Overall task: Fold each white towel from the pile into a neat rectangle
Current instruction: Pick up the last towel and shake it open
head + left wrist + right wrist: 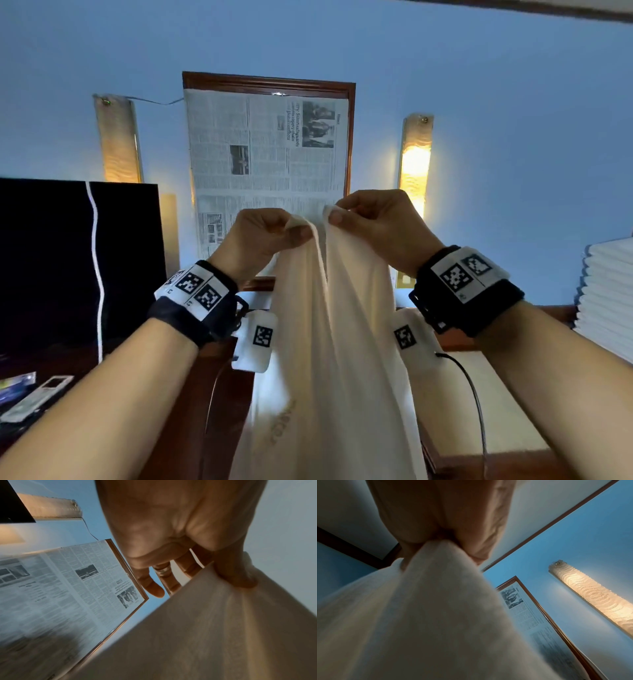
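A white towel [329, 359] hangs down in front of me, held up high by its top edge. My left hand [270, 233] pinches one top corner between thumb and curled fingers. Close beside it, my right hand [370, 219] pinches the other corner. The two corners are nearly together, so the towel drapes in long folds. In the left wrist view the thumb presses the towel [223, 628] against the fingers [154, 586]. The right wrist view shows the towel [419, 615] bunched into the hand's grip [443, 536]. A stack of folded white towels [608, 301] sits at the far right.
A framed newspaper [267, 154] hangs on the blue wall between two lit wall lamps [414, 164]. A dark screen [78, 260] stands at the left over a wooden surface [219, 394] with a remote [37, 397]. A cable [476, 394] trails from the right wrist.
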### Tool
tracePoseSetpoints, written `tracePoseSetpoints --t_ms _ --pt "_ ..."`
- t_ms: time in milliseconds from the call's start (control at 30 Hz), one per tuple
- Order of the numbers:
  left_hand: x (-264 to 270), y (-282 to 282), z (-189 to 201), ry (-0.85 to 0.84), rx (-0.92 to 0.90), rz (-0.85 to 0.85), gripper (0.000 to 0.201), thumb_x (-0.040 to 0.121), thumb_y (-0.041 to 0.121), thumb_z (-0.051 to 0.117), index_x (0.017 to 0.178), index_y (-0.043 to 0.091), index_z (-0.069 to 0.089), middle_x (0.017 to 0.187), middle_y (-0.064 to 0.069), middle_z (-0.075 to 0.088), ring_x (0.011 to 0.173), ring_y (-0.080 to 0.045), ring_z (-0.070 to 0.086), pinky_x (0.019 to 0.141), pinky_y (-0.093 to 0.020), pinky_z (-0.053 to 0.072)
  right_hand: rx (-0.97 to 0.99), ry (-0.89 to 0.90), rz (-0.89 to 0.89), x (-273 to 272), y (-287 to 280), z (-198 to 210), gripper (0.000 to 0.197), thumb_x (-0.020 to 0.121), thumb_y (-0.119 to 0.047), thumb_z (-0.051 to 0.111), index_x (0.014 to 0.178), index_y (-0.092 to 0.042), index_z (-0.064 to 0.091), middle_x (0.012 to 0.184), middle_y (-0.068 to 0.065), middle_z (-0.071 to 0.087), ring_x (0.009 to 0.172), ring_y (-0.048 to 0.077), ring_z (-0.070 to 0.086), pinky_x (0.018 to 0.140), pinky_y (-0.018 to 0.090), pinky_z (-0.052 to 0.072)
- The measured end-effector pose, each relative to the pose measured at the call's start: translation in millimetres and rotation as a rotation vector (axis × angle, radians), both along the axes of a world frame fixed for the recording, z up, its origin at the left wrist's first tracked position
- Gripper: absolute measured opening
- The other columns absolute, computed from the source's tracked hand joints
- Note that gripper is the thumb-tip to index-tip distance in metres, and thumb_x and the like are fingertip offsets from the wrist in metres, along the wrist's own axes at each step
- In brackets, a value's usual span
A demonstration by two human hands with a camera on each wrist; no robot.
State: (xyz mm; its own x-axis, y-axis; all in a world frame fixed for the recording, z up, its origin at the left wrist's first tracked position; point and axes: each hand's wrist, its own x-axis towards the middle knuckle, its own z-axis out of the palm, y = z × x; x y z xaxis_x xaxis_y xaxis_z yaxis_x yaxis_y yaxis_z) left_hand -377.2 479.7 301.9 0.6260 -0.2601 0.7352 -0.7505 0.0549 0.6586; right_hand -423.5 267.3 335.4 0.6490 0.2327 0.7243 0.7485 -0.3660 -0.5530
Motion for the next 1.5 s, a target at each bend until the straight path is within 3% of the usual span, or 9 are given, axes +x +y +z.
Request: tracePoseSetpoints --t_ms 167,500,733,967,1067,1167,1267,1367,1500 --pt "4 -12 15 -0.008 -0.025 -0.114 0.021 0.069 0.029 0.088 0.079 0.012 0.079 0.086 -0.006 0.075 0.085 -0.018 0.070 0.079 -0.030 0.056 0.017 -0.019 0.020 -4 5 12 0.013 0.091 -0.025 0.071 0.084 -0.016 0.075 0.074 -0.006 0.070 0.067 0.005 0.061 0.066 0.021 0.049" --pt "12 -23 27 0.003 -0.009 -0.169 0.046 0.058 0.053 0.091 0.078 0.014 0.079 0.083 -0.003 0.075 0.085 -0.019 0.069 0.084 -0.035 0.056 0.042 0.016 0.064 1 -1 12 0.018 0.095 -0.024 0.066 0.088 -0.010 0.072 0.078 0.001 0.070 0.069 0.011 0.062 0.068 0.027 0.051" --pt "22 -16 33 -0.026 -0.011 -0.113 0.060 0.058 0.049 0.091 0.087 0.002 0.069 0.085 -0.005 0.074 0.083 -0.021 0.069 0.078 -0.033 0.058 0.028 0.188 0.207 3 6 12 0.017 0.098 -0.028 0.058 0.100 -0.014 0.068 0.093 0.003 0.067 0.087 0.021 0.065 0.077 0.037 0.057" --pt "27 -8 30 -0.024 0.144 -0.003 0.034 0.067 0.019 0.080 0.081 -0.005 0.060 0.075 -0.010 0.066 0.065 -0.022 0.064 0.057 -0.028 0.057 0.128 0.459 0.487 14 13 -13 0.032 0.096 -0.032 0.057 0.115 -0.008 0.066 0.105 0.008 0.067 0.102 0.024 0.063 0.097 0.043 0.050" --pt "30 -2 26 -0.042 0.225 0.069 0.036 0.061 0.028 0.082 0.077 0.001 0.064 0.073 -0.001 0.066 0.072 -0.022 0.062 0.071 -0.034 0.058 0.166 0.480 0.456 19 16 -23 0.030 0.093 -0.033 0.060 0.108 -0.009 0.067 0.093 -0.001 0.067 0.090 0.014 0.063 0.086 0.037 0.050" --pt "28 -2 15 -0.020 0.229 0.094 0.041 0.061 0.030 0.080 0.079 -0.005 0.065 0.064 0.009 0.066 0.062 -0.009 0.061 0.063 -0.022 0.054 0.184 0.453 0.415 21 16 -30 0.023 0.089 -0.030 0.064 0.096 -0.008 0.064 0.084 -0.004 0.066 0.081 0.009 0.063 0.075 0.028 0.051" --pt "25 -1 -6 0.064 0.239 0.085 0.029 0.066 0.044 0.080 0.074 0.017 0.073 0.067 0.005 0.069 0.062 -0.011 0.064 0.065 -0.029 0.053 0.178 0.396 0.338 22 15 -34 0.011 0.093 -0.019 0.060 0.088 -0.009 0.059 0.081 -0.004 0.064 0.080 0.010 0.064 0.072 0.025 0.054" --pt "11 -11 -29 0.352 0.137 -0.058 0.046 0.083 0.062 0.066 0.089 0.017 0.075 0.084 -0.004 0.072 0.073 -0.016 0.068 0.073 -0.036 0.054 0.165 0.310 0.183 29 12 -36 0.016 0.093 -0.025 0.065 0.088 -0.011 0.059 0.086 0.005 0.063 0.086 0.021 0.063 0.077 0.042 0.057" --pt "-6 -37 -45 0.367 -0.004 -0.019 0.025 0.095 0.040 0.058 0.092 0.023 0.077 0.095 -0.001 0.077 0.089 -0.016 0.073 0.074 -0.032 0.058 0.038 0.140 0.001 37 12 -34 0.030 0.085 -0.037 0.065 0.089 -0.008 0.060 0.092 0.017 0.064 0.085 0.028 0.061 0.085 0.054 0.052"
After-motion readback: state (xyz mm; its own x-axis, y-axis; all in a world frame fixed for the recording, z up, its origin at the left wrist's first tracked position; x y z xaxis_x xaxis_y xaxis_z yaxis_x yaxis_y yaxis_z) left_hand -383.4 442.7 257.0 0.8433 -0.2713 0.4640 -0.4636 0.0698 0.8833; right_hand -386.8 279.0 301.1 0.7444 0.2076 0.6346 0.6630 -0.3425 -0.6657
